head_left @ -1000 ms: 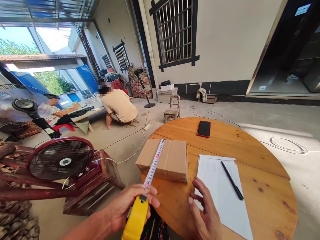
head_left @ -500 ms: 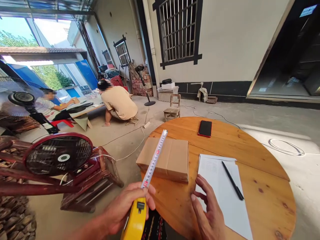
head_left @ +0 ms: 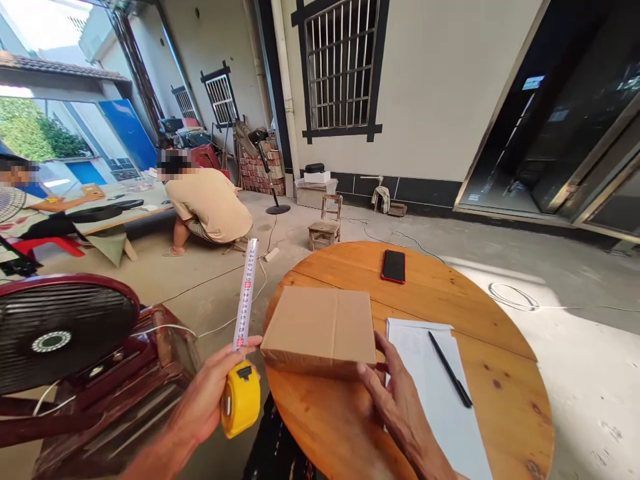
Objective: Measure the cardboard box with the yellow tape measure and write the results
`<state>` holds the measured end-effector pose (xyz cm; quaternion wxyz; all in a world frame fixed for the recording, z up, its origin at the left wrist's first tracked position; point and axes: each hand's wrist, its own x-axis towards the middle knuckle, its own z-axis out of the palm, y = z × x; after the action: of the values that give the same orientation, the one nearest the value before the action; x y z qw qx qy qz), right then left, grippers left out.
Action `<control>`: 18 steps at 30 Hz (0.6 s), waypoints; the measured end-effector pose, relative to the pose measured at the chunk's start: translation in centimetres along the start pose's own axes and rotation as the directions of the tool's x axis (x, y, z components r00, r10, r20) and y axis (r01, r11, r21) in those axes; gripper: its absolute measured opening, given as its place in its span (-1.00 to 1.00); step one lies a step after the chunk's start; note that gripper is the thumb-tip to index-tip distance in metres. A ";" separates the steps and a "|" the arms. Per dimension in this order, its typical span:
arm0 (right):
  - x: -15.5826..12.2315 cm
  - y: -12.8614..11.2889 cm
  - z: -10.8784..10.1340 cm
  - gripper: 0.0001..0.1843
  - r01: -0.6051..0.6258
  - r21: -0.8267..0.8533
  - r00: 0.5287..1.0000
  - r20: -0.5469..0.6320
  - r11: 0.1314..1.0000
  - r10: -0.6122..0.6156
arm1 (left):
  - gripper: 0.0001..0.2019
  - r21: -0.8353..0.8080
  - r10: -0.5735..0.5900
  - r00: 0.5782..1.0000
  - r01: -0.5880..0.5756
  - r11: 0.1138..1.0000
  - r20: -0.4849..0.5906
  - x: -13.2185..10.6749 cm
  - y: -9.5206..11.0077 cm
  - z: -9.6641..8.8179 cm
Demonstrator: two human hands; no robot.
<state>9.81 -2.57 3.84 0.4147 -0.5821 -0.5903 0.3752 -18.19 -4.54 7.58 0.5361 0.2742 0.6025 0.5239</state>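
Note:
My left hand [head_left: 213,387] is closed around a yellow tape measure [head_left: 241,400]. Its white blade [head_left: 246,293] sticks out upward, past the left side of the table. A fingertip of this hand reaches the front left corner of a closed cardboard box [head_left: 320,327]. At the box's front right corner is my right hand [head_left: 400,400], thumb against the front face and fingers along the right side. White paper sheets [head_left: 425,373] lie just right of that hand, with a black pen [head_left: 450,370] across them.
The box stands on a round wooden table [head_left: 490,340], with a phone [head_left: 393,267] toward the far edge. A fan [head_left: 55,340] on a wooden chair is at left. Beyond are a small chair [head_left: 325,227], cables, a crouching person [head_left: 205,200] and another person seated at a low table.
The tape measure has moved left, off the box top and beside it. My right hand has gone from above the paper to the box's corner. The view has swung right.

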 end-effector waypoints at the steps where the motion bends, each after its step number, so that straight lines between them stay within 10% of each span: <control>1: -0.1 -0.2 -0.1 -0.30 0.004 0.005 1.000 0.011 1.000 -0.004 | -0.55 -0.011 -0.001 1.000 0.002 1.000 0.009 -0.1 0.0 0.0; 9: 5.0 -3.0 -1.8 -0.29 0.117 0.133 0.986 -0.138 0.984 -0.098 | -0.53 -0.231 0.149 0.972 -0.105 0.967 0.181 2.5 4.5 1.9; 18: 10.0 -1.8 -0.9 -0.35 0.280 -0.030 0.958 -0.052 0.960 -0.281 | -0.49 -0.177 0.187 0.951 -0.146 0.973 0.247 7.9 5.2 4.3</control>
<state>10.17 7.33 6.40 0.4734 -0.5071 -0.6593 0.2898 -17.55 5.56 10.07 0.5847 0.3480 0.4578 0.5722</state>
